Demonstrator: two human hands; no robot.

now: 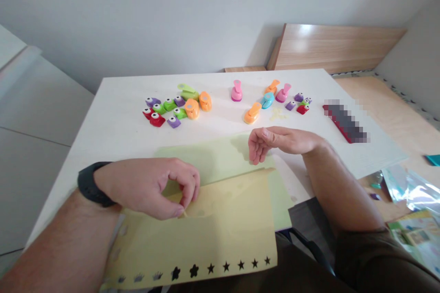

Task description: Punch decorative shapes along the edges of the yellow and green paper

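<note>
A yellow paper sheet [220, 233] lies at the table's near edge, overhanging it. Along its near edge runs a row of punched shapes: crowns, flowers and stars. Under it a pale green sheet [220, 160] shows at the back and right side. My left hand [165, 187], with a dark band on the wrist, is over the yellow sheet. Its thumb and forefinger pinch a pale sliver of yellow paper; whether this is a loose bit or a fold of the sheet, I cannot tell. Over the green sheet hangs my right hand [271, 142], fingers loosely bent and apart, holding nothing.
Several coloured craft punches [191, 109] stand in a group at the back left of the white table [117, 114]. More punches [253, 113] are at the back right, beside small yellow paper cutouts [278, 113]. A red-edged dark object [343, 123], blurred out, lies farther right.
</note>
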